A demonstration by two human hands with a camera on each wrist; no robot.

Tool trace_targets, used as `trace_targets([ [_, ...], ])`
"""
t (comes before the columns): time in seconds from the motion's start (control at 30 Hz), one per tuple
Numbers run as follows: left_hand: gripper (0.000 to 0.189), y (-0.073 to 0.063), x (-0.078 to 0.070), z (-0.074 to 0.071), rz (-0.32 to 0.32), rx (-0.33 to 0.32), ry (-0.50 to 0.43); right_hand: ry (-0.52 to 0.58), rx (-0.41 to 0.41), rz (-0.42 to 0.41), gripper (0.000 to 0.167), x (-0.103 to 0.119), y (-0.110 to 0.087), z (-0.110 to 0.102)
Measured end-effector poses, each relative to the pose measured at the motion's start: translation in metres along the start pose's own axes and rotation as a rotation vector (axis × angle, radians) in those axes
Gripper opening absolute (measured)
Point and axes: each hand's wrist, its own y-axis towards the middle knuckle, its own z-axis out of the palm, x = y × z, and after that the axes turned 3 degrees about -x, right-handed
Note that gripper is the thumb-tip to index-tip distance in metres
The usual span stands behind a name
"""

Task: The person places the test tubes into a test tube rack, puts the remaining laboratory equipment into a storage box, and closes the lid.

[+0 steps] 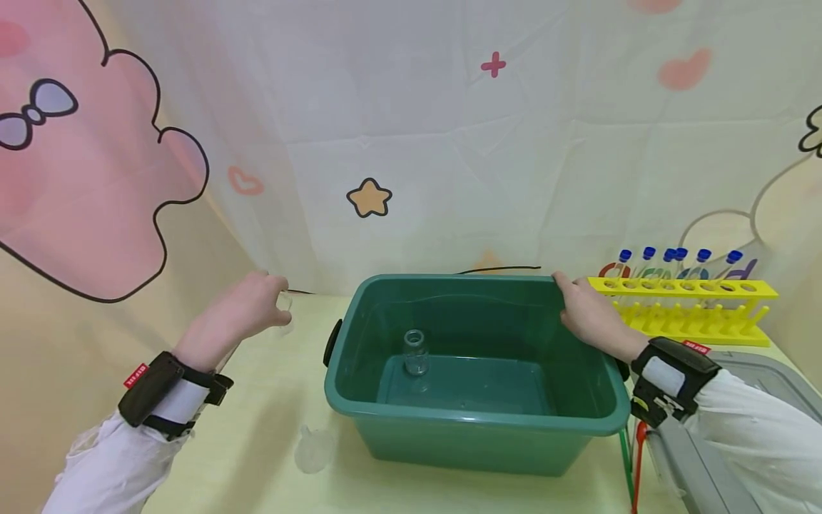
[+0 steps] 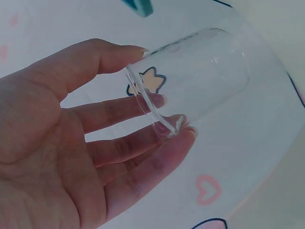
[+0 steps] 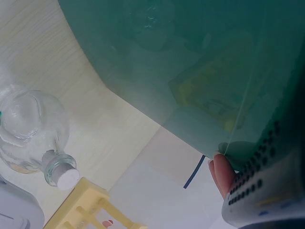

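My left hand (image 1: 247,305) is raised to the left of the green plastic tub (image 1: 478,422). It pinches a clear glass beaker (image 2: 205,76) at the rim, thumb on one side and fingers on the other, near the spout. In the head view the beaker is barely visible beyond the fingers. My right hand (image 1: 589,314) grips the tub's rim at the back right corner; its fingertips (image 3: 224,171) show in the right wrist view. Inside the tub, toward the left, a small clear glass bottle (image 1: 416,355) stands upright.
Right of the tub, a yellow rack (image 1: 693,289) holds several blue-capped test tubes. A grey lid-like panel (image 1: 681,442) and red stick (image 1: 638,464) lie nearer. A stoppered glass flask (image 3: 52,138) stands beyond the tub. A translucent round piece (image 1: 313,452) lies front left.
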Motion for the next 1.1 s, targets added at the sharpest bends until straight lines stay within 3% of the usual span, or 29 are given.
trace_targets([
  [0.37,0.026,0.017,-0.037,-0.024,0.045,-0.048,0.046,0.013,0.011,0.009,0.057,0.0,-0.001,0.001],
  [0.57,0.021,0.029,-0.058,-0.029,0.059,-0.037,0.05,0.011,0.008,0.013,0.058,0.0,-0.001,0.0],
  [0.8,0.025,0.042,-0.086,-0.023,0.104,0.0,0.053,0.01,0.017,0.021,0.058,0.001,-0.001,-0.001],
  [0.97,0.032,0.05,-0.106,-0.013,0.136,0.042,0.06,0.008,0.023,0.032,0.059,0.001,-0.002,-0.002],
  [1.1,0.039,0.056,-0.122,-0.001,0.164,0.039,0.062,0.006,0.021,0.036,0.06,0.002,-0.001,-0.002],
])
